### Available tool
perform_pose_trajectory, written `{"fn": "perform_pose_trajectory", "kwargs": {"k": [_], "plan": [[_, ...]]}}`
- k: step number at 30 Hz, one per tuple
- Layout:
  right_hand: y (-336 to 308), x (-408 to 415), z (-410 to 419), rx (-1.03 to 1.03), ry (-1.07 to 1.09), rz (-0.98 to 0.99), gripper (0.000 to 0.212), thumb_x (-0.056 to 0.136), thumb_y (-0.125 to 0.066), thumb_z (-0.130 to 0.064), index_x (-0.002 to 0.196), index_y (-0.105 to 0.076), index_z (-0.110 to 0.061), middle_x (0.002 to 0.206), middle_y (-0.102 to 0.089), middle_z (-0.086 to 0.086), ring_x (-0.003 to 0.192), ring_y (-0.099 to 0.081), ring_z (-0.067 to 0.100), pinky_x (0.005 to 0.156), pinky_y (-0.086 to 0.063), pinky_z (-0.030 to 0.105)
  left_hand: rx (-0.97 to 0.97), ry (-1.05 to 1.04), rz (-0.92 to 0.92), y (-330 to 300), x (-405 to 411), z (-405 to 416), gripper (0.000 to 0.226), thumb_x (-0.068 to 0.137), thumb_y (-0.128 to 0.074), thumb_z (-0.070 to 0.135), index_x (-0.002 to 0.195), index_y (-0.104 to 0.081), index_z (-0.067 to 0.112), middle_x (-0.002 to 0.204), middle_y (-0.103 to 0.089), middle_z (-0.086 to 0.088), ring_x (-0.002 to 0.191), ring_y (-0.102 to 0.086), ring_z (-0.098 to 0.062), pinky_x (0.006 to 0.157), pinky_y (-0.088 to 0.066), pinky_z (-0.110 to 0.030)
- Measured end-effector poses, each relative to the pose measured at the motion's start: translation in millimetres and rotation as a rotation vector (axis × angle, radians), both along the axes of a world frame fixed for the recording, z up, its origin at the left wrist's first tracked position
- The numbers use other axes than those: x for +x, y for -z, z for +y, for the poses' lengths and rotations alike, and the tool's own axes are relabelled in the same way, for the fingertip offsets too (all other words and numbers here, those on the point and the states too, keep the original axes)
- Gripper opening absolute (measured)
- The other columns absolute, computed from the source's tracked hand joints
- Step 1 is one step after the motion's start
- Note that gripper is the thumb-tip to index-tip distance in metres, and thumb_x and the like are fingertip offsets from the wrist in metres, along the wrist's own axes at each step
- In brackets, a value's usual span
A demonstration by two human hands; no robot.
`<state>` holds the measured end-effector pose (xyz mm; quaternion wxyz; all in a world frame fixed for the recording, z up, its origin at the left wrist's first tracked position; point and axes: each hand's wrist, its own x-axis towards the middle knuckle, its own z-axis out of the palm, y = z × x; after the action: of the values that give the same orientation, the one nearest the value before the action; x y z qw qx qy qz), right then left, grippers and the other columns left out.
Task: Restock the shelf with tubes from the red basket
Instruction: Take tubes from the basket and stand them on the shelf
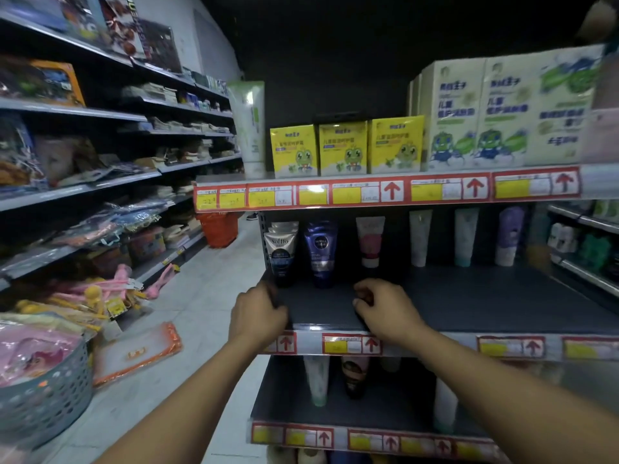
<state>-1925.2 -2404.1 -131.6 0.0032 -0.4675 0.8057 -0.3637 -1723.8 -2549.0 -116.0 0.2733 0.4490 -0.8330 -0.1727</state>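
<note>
Two bare forearms enter from the bottom edge, with no sleeve reaching the visible part of either arm. The left hand (258, 316) and the right hand (388, 309) wear no gloves. No ring, watch or bracelet shows on either wrist.

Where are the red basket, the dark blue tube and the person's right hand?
red basket (219, 229): head view, front wall.
dark blue tube (321, 252): head view, mid-body.
right hand (385, 308): head view, back of hand.
</note>
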Motion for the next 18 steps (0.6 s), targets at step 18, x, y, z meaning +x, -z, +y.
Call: {"fn": "perform_pose_trajectory", "kwargs": {"k": [18], "plan": [[27.8, 16.3, 118.4, -0.1, 0.073, 0.069, 0.016, 0.095, -0.062, -0.029, 0.109, -0.069, -0.025, 0.098, -0.063, -0.011, 0.094, -0.06, 0.009, 0.083, -0.054, 0.032, -0.076, 0.166, -0.001, 11.0, -11.8, 131.9, 0.037, 0.088, -0.069, 0.022, 0.124, -0.062, 0.021, 0.118, -0.065, 0.004, 0.111, -0.059, -0.017, 0.091, -0.055, -0.037]]}}
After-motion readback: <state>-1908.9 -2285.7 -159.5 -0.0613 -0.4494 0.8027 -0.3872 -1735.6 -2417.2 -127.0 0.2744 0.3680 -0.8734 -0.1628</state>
